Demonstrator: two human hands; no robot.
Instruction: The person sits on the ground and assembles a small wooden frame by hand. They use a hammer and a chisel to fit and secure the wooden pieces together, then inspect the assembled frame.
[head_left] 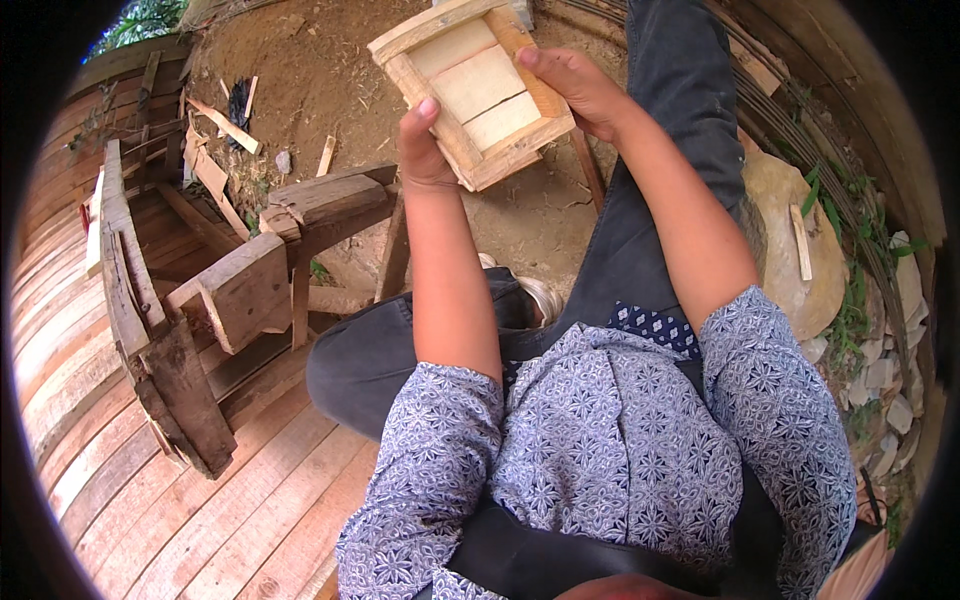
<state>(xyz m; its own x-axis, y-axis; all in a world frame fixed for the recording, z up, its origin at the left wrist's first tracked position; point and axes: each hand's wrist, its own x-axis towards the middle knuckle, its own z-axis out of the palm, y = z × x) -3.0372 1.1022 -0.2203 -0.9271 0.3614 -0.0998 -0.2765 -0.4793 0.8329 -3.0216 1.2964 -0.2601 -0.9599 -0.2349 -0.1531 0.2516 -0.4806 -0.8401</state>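
A shallow wooden box (pixel 487 87) with a raised frame and a floor of pale planks is held up in front of me, tilted. Dark gaps run between the floor planks. My left hand (pixel 421 150) grips its left side, the thumb on the frame's edge. On the opposite side my right hand (pixel 580 88) is closed round the frame, its thumb lying on top. The other fingers of both hands are mostly hidden behind the box.
Left of me stands a rough timber trestle (pixel 330 210) beside a plank platform (pixel 260 500). Wood offcuts (pixel 225 125) lie on the dirt ground (pixel 330 70). At my right are a large stone (pixel 800 260), smaller rocks (pixel 880 375) and bundled thin rods (pixel 800 110).
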